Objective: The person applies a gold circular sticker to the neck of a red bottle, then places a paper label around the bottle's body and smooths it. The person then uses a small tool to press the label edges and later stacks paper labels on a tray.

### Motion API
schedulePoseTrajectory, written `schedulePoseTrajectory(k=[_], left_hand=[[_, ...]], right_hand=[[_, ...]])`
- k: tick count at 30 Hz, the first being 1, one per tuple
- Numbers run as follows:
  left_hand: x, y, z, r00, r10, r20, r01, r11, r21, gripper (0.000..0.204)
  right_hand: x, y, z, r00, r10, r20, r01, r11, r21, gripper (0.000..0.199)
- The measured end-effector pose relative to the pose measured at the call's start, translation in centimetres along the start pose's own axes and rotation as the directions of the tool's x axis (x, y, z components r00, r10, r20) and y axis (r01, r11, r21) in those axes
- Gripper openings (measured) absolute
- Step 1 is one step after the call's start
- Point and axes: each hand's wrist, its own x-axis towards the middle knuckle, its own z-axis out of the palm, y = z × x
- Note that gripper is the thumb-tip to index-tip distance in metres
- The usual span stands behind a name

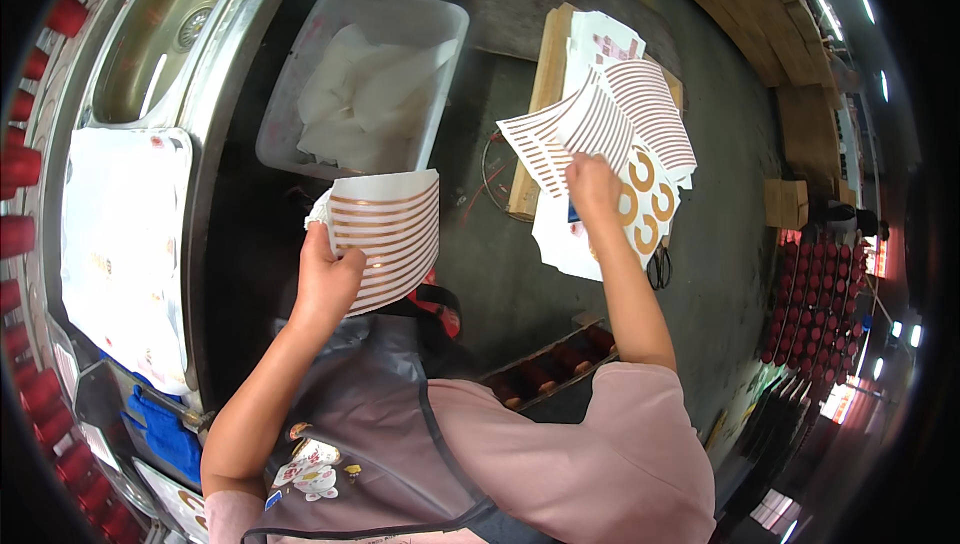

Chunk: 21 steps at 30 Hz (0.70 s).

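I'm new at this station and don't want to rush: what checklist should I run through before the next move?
1. Left hand gripping a striped sheet: ok, thumb on its face.
2. Right hand at the sheet pile: ok.
3. Right hand holding just one sheet: cannot tell, the fingers are hidden.
4. Sheet pile squared up: not ok, sheets fan out at different angles.
5. Water in the plastic tub: cannot tell, though white material shows inside.
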Motion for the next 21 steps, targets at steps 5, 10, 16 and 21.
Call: schedulePoseTrajectory(k=[5,10,16,21], left_hand=[[-0.2,-0.1,-0.8,0.999,0.010,-0.046,-0.008,0.999,0.039,0.054],[0.1,-0.4,-0.9,0.997,-0.042,-0.068,0.038,0.998,-0.053,0.052],[0.1,-0.4,-1.4,0.998,-0.049,-0.048,0.048,0.999,-0.012,0.055],[0.0,-0.6,-1.5,0.999,-0.015,-0.043,0.013,0.998,-0.053,0.054]], right_hand=[[0.2,-0.1,3.7,0.991,0.004,0.133,-0.009,0.999,0.032,0.043],[1.3,1.2,3.3,0.980,0.031,0.197,-0.037,0.999,0.027,0.055],[2.5,2.1,3.3,0.982,-0.069,0.178,0.064,0.997,0.034,0.042],[3.6,1.9,5.2,0.975,-0.176,0.134,0.192,0.974,-0.117,0.034]])
